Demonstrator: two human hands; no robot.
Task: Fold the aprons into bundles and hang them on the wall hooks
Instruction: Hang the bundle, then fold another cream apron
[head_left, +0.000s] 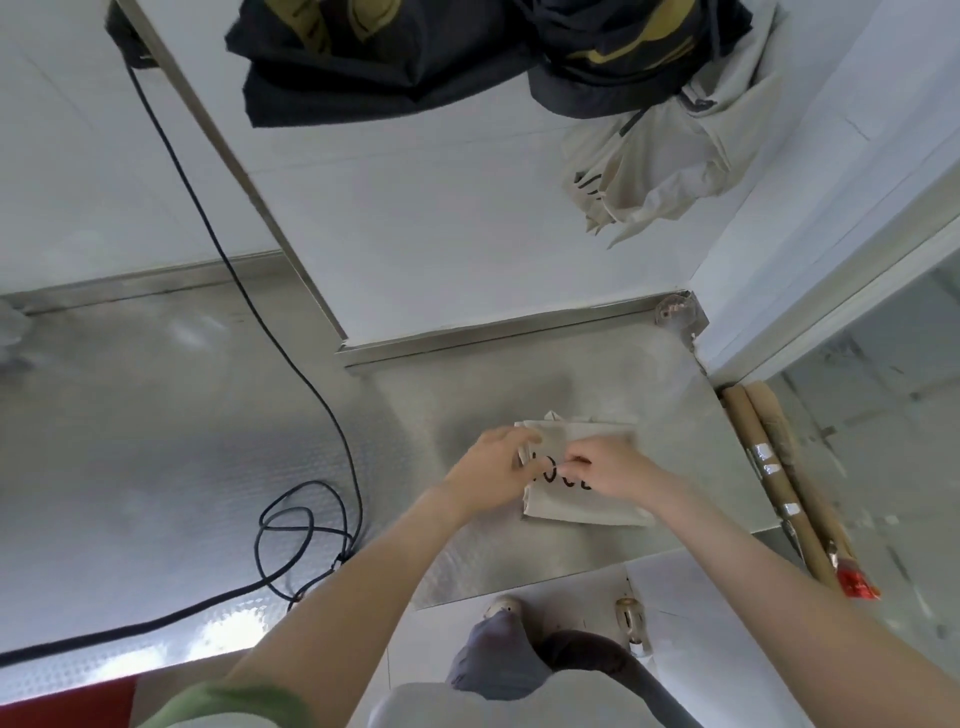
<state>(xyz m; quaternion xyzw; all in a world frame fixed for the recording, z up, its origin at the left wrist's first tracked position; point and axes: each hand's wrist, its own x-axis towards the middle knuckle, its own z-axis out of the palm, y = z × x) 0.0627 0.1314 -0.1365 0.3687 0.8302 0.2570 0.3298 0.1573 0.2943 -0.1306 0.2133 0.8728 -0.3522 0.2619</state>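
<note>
Both hands work on a cream apron (587, 499) folded into a flat rectangle on the steel counter (519, 395). The left hand (493, 467) has its fingers curled onto the bundle's left edge, thumb beneath the black lettering, seemingly pinching a fold or strap; the blur makes it hard to say which. The right hand (615, 467) lies on top just beside it, fingers bent and pressing down on the cloth, fingertips almost touching those of the left.

To do this fold well, the right fingers should keep the layers pinned flat while the left draws its edge over squarely, so the corners under the fingertips meet. Any loose strap near the left thumb is best tucked in or left out as a loop for the hook.

Counted: one cream apron under the fingers; well beyond the fingertips, on the wall, one cream bundle (670, 171) and what looks like two dark bundles (363, 57), (623, 52), already hung. One black cable (311, 384) trails left of the left hand; two cardboard tubes (779, 478) lie right of the right hand.
</note>
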